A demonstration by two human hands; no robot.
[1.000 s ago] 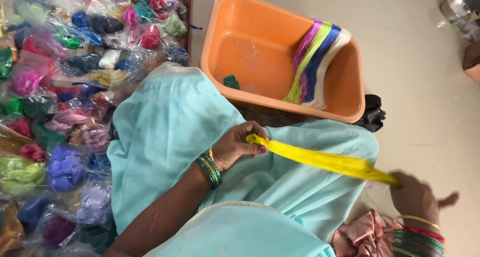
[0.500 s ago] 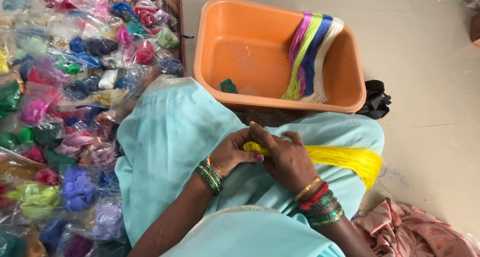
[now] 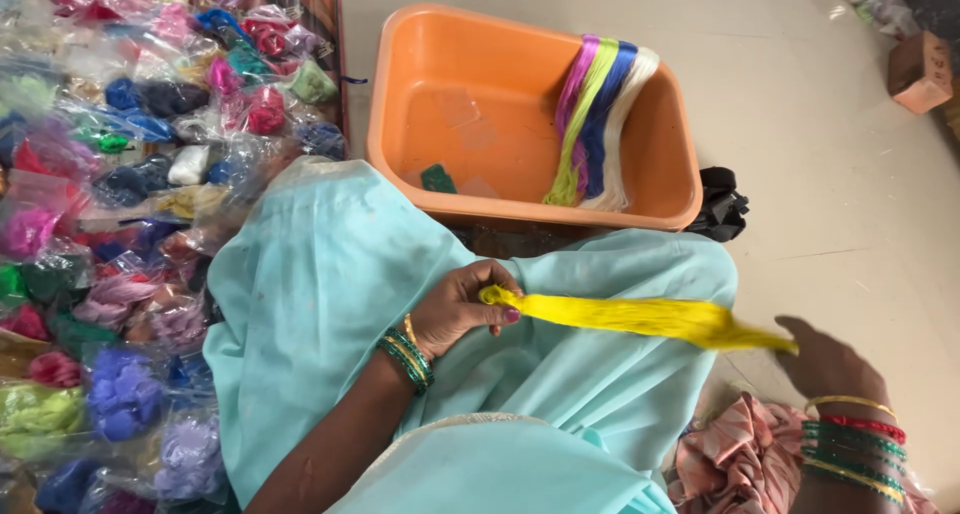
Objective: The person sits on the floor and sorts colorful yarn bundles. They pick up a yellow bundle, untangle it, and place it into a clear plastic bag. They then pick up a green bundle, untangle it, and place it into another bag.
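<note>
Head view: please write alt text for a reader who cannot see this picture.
Seen from above, a person's left hand pinches one end of a yellow thread bundle across a lap in pale blue cloth, while the right hand pulls its far end. An orange tub ahead holds coloured skeins; bagged threads lie left.

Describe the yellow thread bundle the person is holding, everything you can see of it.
The yellow thread bundle is a long hank of fine, glossy bright-yellow strands, floss-like. It lies nearly level across the lap on the pale turquoise cloth, slanting slightly down to the person's right. The left hand pinches its bunched end between thumb and fingers. The strands fan wider at mid-length, then taper to a thin tail at the fingertips of the right hand, which looks to be gripping it, though the contact is unclear.
</note>
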